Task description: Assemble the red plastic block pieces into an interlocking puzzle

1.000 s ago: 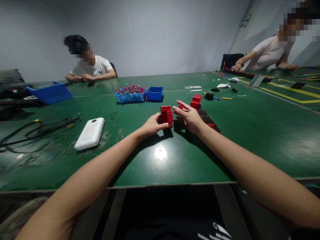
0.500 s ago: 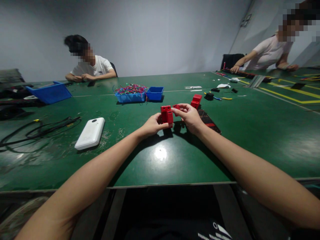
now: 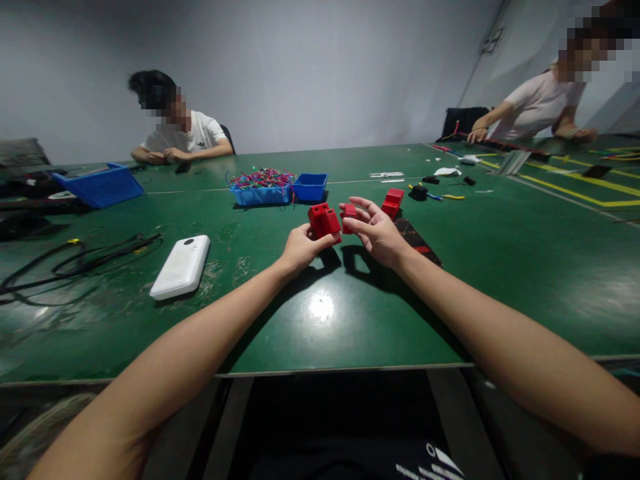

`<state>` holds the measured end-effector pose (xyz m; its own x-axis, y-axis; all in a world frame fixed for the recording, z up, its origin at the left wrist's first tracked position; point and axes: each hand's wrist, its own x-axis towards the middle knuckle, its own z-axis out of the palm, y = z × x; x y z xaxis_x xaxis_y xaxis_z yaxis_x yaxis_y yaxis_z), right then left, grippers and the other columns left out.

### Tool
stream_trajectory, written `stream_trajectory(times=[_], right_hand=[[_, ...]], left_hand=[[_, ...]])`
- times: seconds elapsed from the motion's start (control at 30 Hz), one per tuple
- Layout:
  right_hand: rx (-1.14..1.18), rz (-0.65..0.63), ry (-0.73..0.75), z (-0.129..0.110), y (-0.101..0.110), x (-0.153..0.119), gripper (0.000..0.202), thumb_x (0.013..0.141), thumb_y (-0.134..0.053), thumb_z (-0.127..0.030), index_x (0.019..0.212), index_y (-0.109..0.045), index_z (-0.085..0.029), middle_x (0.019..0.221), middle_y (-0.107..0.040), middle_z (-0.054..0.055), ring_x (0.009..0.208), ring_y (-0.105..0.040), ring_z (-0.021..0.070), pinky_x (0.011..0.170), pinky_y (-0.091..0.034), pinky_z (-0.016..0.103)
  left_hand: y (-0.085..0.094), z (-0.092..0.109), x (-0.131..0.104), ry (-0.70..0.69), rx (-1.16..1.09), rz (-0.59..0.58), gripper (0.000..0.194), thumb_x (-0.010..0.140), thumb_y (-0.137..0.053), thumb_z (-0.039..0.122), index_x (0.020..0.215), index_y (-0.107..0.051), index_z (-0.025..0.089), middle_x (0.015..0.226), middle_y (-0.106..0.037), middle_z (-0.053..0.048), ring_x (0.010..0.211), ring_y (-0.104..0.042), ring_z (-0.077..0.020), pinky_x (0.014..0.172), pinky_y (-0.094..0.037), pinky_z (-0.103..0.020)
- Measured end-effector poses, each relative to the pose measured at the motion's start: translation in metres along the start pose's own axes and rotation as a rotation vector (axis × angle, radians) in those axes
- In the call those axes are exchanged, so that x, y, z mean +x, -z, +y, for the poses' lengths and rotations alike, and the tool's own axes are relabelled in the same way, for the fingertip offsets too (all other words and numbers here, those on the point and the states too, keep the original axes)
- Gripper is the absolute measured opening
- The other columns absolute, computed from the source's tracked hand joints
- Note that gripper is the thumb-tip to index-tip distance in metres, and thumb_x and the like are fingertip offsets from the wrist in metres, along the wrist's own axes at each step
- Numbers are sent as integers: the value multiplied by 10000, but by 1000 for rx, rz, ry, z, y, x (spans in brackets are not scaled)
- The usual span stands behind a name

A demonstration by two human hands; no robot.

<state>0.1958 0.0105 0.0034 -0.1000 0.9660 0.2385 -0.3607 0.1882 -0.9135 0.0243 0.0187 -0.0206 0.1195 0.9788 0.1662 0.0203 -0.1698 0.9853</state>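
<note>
My left hand (image 3: 301,251) is closed around a red block with round holes (image 3: 324,221), held tilted above the green table. Between the thumb and fingers of my right hand (image 3: 376,229) is a smaller red piece (image 3: 349,215), a short gap away from the block. Behind my right hand stands another red block (image 3: 393,202). A flat dark box with a red stripe (image 3: 417,241) lies partly hidden under that hand. The exact kind of the red parts cannot be made out.
A white power bank (image 3: 181,268) and black cables (image 3: 75,267) lie to the left. Farther back are a blue bin of tangled wires (image 3: 263,195), a small blue bin (image 3: 311,188) and a black part (image 3: 419,193). Two people sit across the table (image 3: 400,327).
My left hand has tilted the red block and shifted it slightly left. My right hand has turned the smaller piece and spread its upper fingers. The right-hand person's arm has moved a little.
</note>
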Motion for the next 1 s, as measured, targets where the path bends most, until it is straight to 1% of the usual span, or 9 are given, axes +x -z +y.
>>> stream_trajectory(times=[0.17,0.27,0.37,0.43,0.53,0.63,0.83,0.93,1.0], right_hand=[[40,-83,-61,-2,0,-5,436,659,-814,-305,1046,-623,-241,1055,-702,29,932,-675,162,774,-542,278],[40,-135,-91,-4,-1,-8,414,675,-806,-281,1052,-638,-246,982,-704,16,867,-684,155,733,-547,263],[62,-187,-126,-6,-3,-9,369,731,-749,-260,1082,-633,-254,978,-706,18,820,-688,154,676,-563,259],[73,-178,-141,-8,-4,-8,311,783,-685,-277,1089,-632,-252,980,-704,25,818,-691,165,654,-578,272],[87,-149,-139,-9,-4,-6,253,830,-624,-293,1078,-645,-247,986,-705,33,876,-693,177,703,-599,297],[118,-153,-104,-9,-4,-7,257,806,-671,-278,1063,-662,-254,1000,-708,20,930,-690,172,780,-600,300],[100,-208,-73,-8,-7,-10,483,678,-802,-176,1123,-625,-241,1067,-707,18,1026,-686,165,906,-565,270],[84,-175,-70,-6,-5,-7,476,663,-829,-226,1086,-612,-232,1076,-709,21,973,-702,154,845,-590,255],[68,-140,-57,-3,-3,-4,439,672,-830,-291,1042,-600,-232,1146,-694,26,936,-711,150,755,-606,236]], left_hand=[[3,-1,2,40,-95,71,551,558,-840,448,946,-682,89,818,-708,-71,676,-627,-143,679,-499,-293],[3,-2,3,50,-96,63,550,550,-847,450,927,-672,89,798,-701,-64,656,-623,-136,663,-506,-287],[4,-3,3,53,-39,75,568,550,-852,458,933,-654,88,768,-690,-51,628,-614,-131,642,-509,-282],[4,-3,3,54,-30,79,567,564,-847,458,941,-649,84,767,-687,-52,623,-611,-128,631,-508,-275],[4,-2,4,61,-71,65,549,574,-843,435,946,-651,80,802,-695,-63,650,-625,-128,647,-516,-270],[4,-3,5,70,-76,59,552,578,-841,431,956,-645,79,838,-705,-78,683,-643,-137,668,-525,-274],[5,-4,6,79,50,51,566,599,-815,497,939,-624,87,781,-674,-63,627,-614,-131,551,-483,-241],[5,-3,4,71,68,27,583,594,-810,508,962,-618,99,803,-677,-61,641,-620,-138,548,-481,-243],[5,-3,4,66,78,9,580,598,-809,496,980,-615,104,824,-684,-63,654,-623,-141,568,-485,-249]])
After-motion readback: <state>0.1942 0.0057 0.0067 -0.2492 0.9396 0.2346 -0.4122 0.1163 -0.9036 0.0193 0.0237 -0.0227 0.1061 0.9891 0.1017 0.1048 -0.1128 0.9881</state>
